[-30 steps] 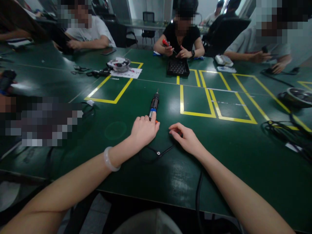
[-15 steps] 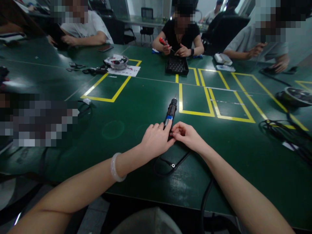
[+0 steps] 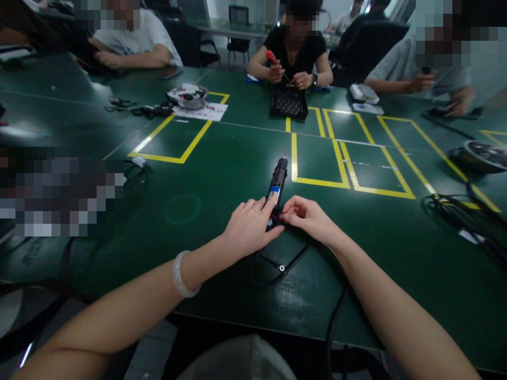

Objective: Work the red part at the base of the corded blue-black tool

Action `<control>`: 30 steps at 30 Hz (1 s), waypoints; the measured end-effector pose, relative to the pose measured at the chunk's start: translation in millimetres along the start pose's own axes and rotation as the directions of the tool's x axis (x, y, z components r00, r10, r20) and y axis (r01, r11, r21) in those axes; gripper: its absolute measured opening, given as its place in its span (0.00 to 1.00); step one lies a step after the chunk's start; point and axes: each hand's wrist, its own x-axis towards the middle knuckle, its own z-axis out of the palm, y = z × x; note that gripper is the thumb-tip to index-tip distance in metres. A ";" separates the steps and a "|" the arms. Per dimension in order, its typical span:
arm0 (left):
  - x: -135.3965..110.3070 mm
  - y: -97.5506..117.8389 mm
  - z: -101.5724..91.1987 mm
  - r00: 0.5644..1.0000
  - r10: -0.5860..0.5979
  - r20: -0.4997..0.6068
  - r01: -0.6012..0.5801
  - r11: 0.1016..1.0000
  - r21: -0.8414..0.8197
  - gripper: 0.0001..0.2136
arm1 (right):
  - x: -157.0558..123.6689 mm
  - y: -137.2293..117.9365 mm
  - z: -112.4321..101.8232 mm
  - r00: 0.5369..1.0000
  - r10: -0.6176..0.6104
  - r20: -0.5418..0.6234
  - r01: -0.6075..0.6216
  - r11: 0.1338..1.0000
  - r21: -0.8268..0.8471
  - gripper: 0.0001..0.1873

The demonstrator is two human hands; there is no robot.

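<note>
An electric screwdriver [image 3: 279, 173] lies on the green table, its bit facing away from me and a blue band around its body. Over its near half rests my left hand [image 3: 247, 224], fingers against the body and thumb apart, steadying it. Below the band, dark inner parts with a little red show between my hands. My right hand [image 3: 308, 215] is closed in a pinch at the right side of these parts; what the fingertips hold is too small to make out. A black cable [image 3: 298, 257] runs nearer to me, beside a small ring terminal [image 3: 281, 268].
Yellow tape outlines [image 3: 320, 182] mark the table ahead. A black tray [image 3: 289, 103] stands before a co-worker holding a red-handled tool [image 3: 271, 57]. Left of it are a metal bowl [image 3: 194, 99] and pliers-like tools. Coiled black cables [image 3: 447, 208] lie at the right.
My left hand has slid slightly left and back, uncovering more of the screwdriver's dark inner parts. My right hand has shifted a little to the right, still pinched.
</note>
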 end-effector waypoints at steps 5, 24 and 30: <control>-0.5 -0.8 1.8 1.000 0.005 -0.012 -0.005 1.000 0.002 0.34 | -0.4 0.6 0.3 1.000 -0.001 0.001 0.001 1.000 0.016 0.11; -0.3 1.2 -1.8 1.000 0.003 0.003 -0.003 1.000 0.022 0.33 | -0.5 4.5 0.6 0.998 -0.055 0.004 0.055 0.993 -0.104 0.12; 1.0 2.0 -1.0 1.000 -0.003 -0.003 0.003 1.000 0.024 0.34 | -0.6 6.9 3.7 0.998 -0.059 0.015 0.059 0.996 -0.064 0.11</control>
